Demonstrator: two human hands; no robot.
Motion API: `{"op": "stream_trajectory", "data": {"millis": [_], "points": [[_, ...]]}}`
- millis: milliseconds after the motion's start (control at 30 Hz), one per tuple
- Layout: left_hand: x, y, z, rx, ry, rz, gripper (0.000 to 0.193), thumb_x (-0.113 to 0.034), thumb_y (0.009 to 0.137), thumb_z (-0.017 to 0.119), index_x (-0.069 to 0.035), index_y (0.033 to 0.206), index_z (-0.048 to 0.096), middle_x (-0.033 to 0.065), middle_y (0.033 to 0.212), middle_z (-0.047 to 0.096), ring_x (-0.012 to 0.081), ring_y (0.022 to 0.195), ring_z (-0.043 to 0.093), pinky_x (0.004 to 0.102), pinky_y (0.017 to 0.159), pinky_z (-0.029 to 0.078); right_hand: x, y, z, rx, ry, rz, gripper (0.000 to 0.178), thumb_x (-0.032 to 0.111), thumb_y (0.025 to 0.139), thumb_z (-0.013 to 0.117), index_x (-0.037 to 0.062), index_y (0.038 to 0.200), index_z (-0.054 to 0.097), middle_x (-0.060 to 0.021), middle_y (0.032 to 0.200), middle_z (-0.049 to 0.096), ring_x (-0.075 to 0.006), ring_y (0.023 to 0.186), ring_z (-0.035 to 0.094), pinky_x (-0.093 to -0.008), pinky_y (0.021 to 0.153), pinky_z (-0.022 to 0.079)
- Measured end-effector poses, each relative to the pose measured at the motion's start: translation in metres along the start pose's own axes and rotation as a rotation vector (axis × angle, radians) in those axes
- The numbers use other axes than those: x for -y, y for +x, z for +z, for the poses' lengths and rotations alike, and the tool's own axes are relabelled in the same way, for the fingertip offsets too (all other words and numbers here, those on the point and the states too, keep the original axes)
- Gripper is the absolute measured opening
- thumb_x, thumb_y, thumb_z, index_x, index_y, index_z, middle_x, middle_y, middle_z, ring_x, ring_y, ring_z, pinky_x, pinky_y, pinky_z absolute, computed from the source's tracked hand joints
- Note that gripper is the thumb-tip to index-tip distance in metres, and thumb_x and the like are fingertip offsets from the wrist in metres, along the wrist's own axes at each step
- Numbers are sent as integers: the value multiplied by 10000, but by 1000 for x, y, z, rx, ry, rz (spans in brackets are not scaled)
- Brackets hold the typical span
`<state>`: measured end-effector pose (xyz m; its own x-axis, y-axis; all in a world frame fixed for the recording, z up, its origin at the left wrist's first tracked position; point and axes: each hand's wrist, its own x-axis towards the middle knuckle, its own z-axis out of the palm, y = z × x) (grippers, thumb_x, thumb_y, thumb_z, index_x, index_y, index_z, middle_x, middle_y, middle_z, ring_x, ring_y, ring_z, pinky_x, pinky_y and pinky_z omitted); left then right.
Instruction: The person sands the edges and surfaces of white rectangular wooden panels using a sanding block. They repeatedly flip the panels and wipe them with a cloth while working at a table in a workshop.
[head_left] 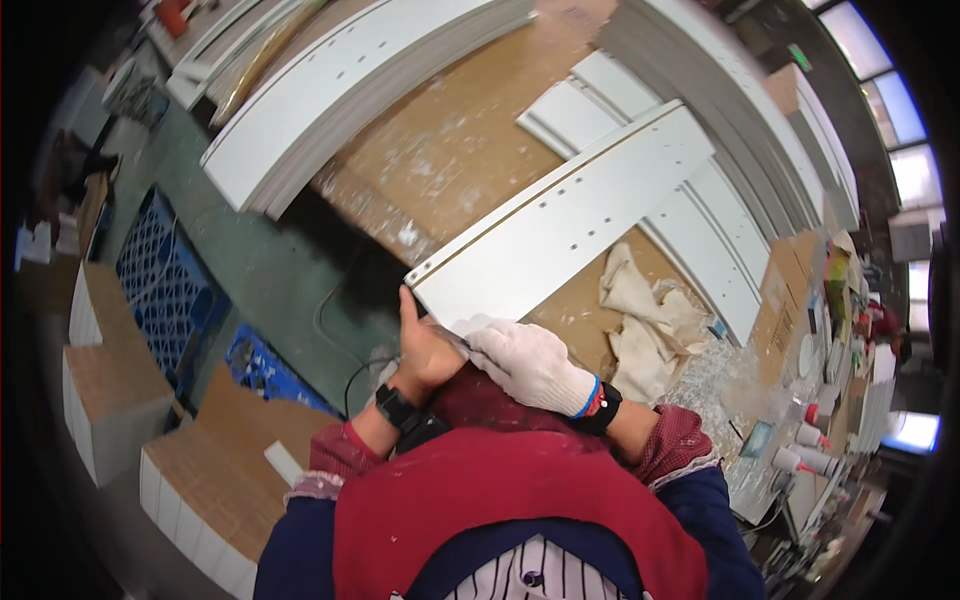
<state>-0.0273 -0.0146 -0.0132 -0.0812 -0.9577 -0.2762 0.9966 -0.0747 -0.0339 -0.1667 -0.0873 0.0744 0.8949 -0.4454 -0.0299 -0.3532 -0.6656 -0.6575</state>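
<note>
A long white board with rows of small holes and a groove along one edge lies slantwise, its near end over the workbench's edge toward me. My left hand, bare, grips that near end, with the thumb up beside the corner and the other fingers mostly hidden. My right hand, in a white knit glove, is closed at the same end, close to the left hand. A thin dark piece shows at its fingertips, too small to name. Under the board lie more white panels.
The brown workbench bears stacked white boards at the left and another stack at the right. A crumpled cloth lies right of my hands. Glue bottles stand farther right. Blue plastic pallets and board stacks are at the left.
</note>
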Motion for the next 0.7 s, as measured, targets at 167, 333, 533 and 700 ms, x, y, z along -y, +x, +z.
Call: {"op": "stream_trajectory", "data": {"millis": [167, 333, 533, 700], "points": [[6, 3, 8, -119, 391, 14, 504, -285, 942, 461, -45, 1353, 298, 159, 1319, 427, 334, 1205, 444, 531, 967, 405, -28, 11, -35, -37, -163, 71, 96, 129, 773, 553, 96, 856, 517, -110, 753, 561, -308, 703, 589, -406, 582, 467], [-10, -15, -3, -203, 430, 10, 469, -190, 945, 444, -24, 1352, 280, 189, 1292, 443, 367, 1162, 481, 570, 872, 471, -38, 20, -32, 36, -329, 32, 117, 112, 775, 526, 45, 867, 502, -123, 774, 561, -318, 734, 604, -401, 608, 487], [-47, -83, -56, -309, 401, -26, 511, -255, 918, 497, -24, 1339, 324, 197, 1291, 465, 387, 1136, 503, 560, 827, 504, -109, 17, -68, -185, -342, 115, 100, 89, 814, 469, 60, 882, 536, -125, 804, 579, -305, 760, 616, -388, 650, 507], [-54, -106, -66, -483, 231, -20, 522, -203, 879, 566, -35, 1319, 342, 185, 1249, 492, 403, 1099, 523, 607, 765, 507, -184, 8, -147, -418, -554, 378, 95, 103, 835, 465, 75, 903, 525, -122, 795, 568, -305, 721, 596, -404, 632, 497]]}}
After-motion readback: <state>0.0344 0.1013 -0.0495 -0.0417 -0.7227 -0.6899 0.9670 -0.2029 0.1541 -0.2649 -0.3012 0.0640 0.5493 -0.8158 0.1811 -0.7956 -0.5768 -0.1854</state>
